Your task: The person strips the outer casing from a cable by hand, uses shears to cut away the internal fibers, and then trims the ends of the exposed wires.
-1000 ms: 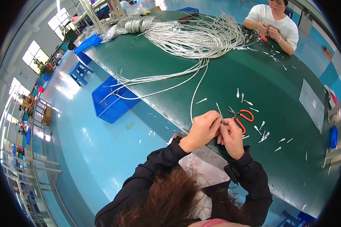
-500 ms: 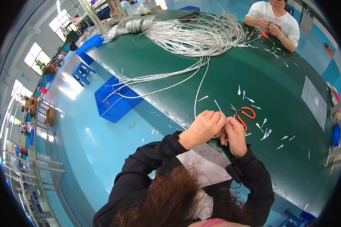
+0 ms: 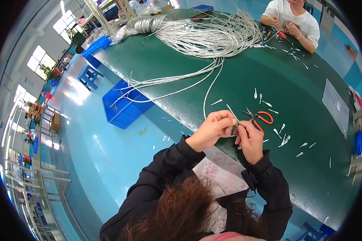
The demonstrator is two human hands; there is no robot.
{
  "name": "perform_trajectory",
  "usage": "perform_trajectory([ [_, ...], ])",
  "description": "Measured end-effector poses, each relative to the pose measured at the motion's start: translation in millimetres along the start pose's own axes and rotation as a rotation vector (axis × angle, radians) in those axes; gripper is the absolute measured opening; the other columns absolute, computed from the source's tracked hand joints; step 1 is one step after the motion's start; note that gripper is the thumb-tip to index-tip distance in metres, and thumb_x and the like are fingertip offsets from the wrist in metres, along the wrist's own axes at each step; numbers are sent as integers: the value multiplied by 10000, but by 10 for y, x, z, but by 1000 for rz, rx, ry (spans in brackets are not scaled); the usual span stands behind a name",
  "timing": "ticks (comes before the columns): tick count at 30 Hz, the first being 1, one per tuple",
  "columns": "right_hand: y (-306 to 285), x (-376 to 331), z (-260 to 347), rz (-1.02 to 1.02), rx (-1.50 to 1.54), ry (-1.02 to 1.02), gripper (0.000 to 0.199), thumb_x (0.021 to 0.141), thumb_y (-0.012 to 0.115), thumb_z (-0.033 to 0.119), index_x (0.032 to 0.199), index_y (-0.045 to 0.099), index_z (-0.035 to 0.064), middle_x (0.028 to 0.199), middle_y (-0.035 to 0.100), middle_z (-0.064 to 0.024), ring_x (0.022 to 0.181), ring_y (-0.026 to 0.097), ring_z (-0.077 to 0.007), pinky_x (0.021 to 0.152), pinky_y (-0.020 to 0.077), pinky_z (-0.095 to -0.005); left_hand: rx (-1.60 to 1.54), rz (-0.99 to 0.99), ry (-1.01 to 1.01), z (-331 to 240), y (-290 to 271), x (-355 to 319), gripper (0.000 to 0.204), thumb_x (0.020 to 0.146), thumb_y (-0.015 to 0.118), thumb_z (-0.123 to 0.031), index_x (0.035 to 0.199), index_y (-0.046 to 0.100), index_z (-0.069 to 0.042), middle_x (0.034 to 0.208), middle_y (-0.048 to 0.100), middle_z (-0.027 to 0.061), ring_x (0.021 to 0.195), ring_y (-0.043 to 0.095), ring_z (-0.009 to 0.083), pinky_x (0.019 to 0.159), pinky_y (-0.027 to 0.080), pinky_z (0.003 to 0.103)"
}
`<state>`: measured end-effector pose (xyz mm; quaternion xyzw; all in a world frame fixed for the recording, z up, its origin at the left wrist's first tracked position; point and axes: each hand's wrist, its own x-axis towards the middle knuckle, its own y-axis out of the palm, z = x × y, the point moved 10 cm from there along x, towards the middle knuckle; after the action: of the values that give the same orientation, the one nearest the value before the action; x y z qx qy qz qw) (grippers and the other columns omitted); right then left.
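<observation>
Both hands are pinching the end of one white cable [image 3: 207, 94] just beside the orange-handled cutters [image 3: 258, 118] on the green desk [image 3: 309, 168]: the left hand [image 3: 213, 129] is gripping it, and the right hand [image 3: 249, 138] is closing its fingertips on the tip. This looks like end-stripping work in progress; the next move probably needs a firm, steady pull.

A see-through flat plastic bag [image 3: 336, 105] lies on the green table [image 3: 301, 168], far to the right. It has a small white label [image 3: 338, 106] in its middle. No screens show.
</observation>
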<state>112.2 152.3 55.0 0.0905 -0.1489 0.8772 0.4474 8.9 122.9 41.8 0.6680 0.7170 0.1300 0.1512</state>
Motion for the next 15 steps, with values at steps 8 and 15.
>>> perform_trajectory([
  [8,16,-59,438,53,-219,-522,86,892,538,-22,964,583,-9,845,617,-78,615,589,-127,512,451,-256,-536,326,-414,248,254,-315,87,928,506,-77,885,568,-34,614,448,-30,479,306,41,461,259,203],
  [15,9,-30,79,72,-94,-134,77,905,538,22,958,581,-10,763,616,-81,528,552,-96,454,418,-234,-121,135,-255,207,-102,-248,86,930,513,-88,909,573,-29,688,519,6,482,372,60,477,328,210],
])
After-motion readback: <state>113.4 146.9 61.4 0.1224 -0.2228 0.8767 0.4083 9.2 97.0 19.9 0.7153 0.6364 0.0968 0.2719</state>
